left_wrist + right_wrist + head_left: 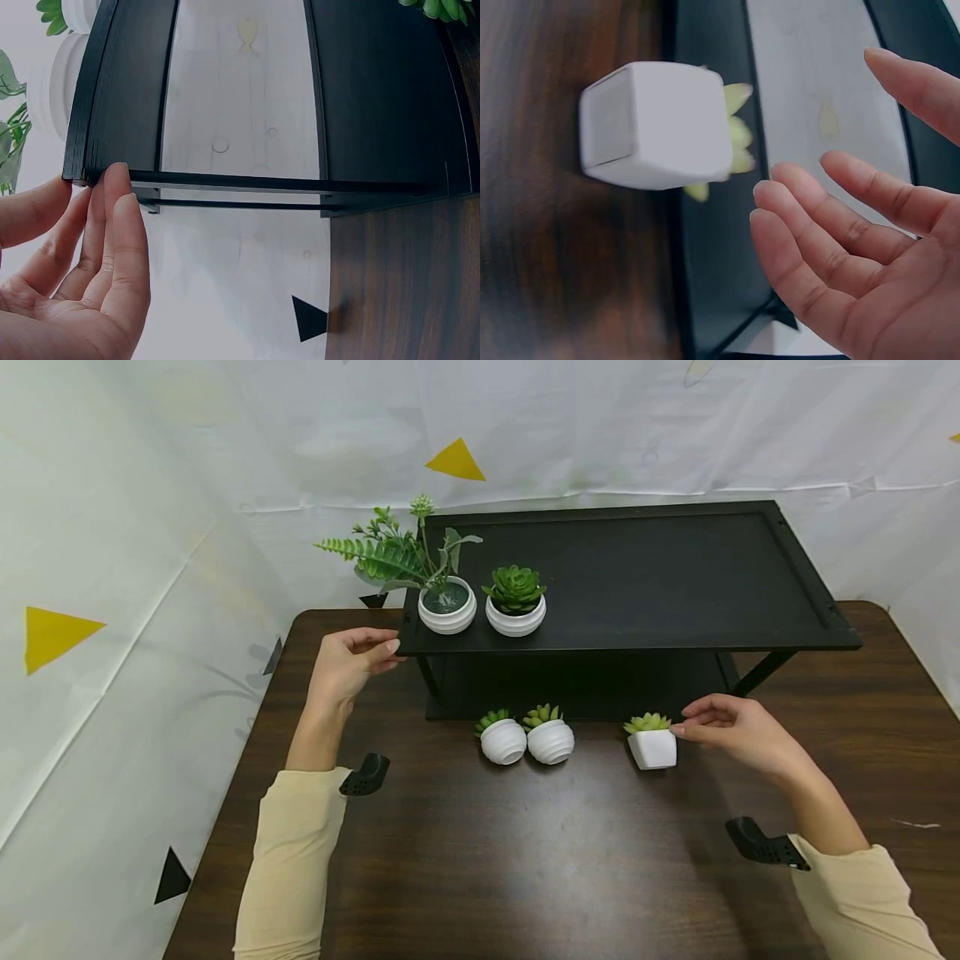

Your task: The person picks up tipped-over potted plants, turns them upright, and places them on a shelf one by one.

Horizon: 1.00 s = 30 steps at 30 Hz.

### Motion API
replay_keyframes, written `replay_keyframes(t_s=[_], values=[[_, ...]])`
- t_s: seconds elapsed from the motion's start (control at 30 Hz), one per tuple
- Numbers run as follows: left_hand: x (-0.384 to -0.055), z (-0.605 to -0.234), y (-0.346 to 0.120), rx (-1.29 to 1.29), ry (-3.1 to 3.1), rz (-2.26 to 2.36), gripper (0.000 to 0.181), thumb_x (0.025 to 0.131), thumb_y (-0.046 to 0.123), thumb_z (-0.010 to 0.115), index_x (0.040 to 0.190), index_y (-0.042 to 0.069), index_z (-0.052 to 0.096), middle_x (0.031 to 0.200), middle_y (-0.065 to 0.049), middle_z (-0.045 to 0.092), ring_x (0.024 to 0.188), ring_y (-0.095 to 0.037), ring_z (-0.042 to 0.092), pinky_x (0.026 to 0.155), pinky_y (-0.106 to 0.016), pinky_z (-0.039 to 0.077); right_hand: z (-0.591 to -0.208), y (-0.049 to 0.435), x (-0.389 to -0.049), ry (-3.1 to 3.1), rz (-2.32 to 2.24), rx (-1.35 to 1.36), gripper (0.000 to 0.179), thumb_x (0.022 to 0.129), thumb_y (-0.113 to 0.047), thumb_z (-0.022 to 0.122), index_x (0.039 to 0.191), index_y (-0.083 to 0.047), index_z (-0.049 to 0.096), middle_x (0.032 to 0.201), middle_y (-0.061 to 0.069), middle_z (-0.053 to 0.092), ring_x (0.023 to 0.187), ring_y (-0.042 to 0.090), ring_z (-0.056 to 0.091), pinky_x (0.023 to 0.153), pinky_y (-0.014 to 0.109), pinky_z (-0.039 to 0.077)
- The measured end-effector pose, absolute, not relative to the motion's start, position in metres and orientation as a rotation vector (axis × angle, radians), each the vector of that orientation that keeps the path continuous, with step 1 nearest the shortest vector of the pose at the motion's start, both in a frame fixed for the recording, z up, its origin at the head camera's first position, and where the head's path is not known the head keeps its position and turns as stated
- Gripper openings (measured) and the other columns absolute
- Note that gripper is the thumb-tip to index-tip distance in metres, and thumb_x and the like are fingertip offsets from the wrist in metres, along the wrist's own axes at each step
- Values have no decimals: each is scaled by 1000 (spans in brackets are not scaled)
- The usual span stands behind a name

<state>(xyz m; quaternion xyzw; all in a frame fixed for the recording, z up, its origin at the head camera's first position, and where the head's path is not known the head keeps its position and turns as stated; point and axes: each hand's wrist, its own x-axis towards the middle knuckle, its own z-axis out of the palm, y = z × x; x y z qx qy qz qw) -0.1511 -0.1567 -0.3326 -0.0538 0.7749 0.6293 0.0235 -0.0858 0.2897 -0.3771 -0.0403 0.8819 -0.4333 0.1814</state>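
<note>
Black two-tier shelf (pixel 637 577) is pinched by left fingers (pixel 129 247); right fingers (pixel 801 271) are spread.

Dark brown wood-grained table (pixel 562 877), glossy, its far corners rounded; white sheeting (pixel 585 435), creased, behind it and along the left; yellow triangle (pixel 457 460) on the rear part, second yellow triangle (pixel 58 637) at left; black triangle (pixel 173 875) beside the table's left edge; pale streak (pixel 915 824) on the tabletop, right

We've got a wood-grain table (pixel 570 877) with a glossy sheen, matt black shelf (pixel 660 577), smooth ceramic-looking square pot (pixel 652 750), ribbed round pots (pixel 551 742), wrinkled plastic-looking sheeting (pixel 570 427), cloth sleeves (pixel 296 860), black plastic-looking wrist mounts (pixel 365 775).
</note>
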Motion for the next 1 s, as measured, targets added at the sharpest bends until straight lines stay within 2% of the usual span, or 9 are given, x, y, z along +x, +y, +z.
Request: replay_keyframes(t_s=[0.27,0.63,0.87,1.0], values=[[-151,-334,-157,-159,2393,1958,26,87,4,61,109,-10,61,90,-8,61,72,-14,65,74,-28,54,-393,291,-82,2491,-1204,-43,54,87,-32,63,117,10,49,99,15,58,80,25,60,68,34,53],[-151,-333,-157,-150,2397,1958,26,87,4,61,109,-10,61,89,-6,61,73,-15,65,75,-29,54,-406,281,-81,2571,-1079,63,59,83,-42,65,112,9,51,97,18,57,84,28,57,66,32,50],[-151,-332,-156,-150,2395,1955,26,88,4,61,110,-10,60,90,-6,61,81,-23,65,76,-29,54,-412,271,-84,2631,-964,94,67,80,-48,65,109,11,52,99,24,58,87,32,56,67,39,50],[-151,-332,-157,-152,2395,1953,26,88,4,61,109,-10,61,90,-6,60,75,-16,65,74,-26,54,-416,267,-86,2653,-943,118,70,79,-49,67,108,13,52,98,25,58,86,33,56,67,40,50]])
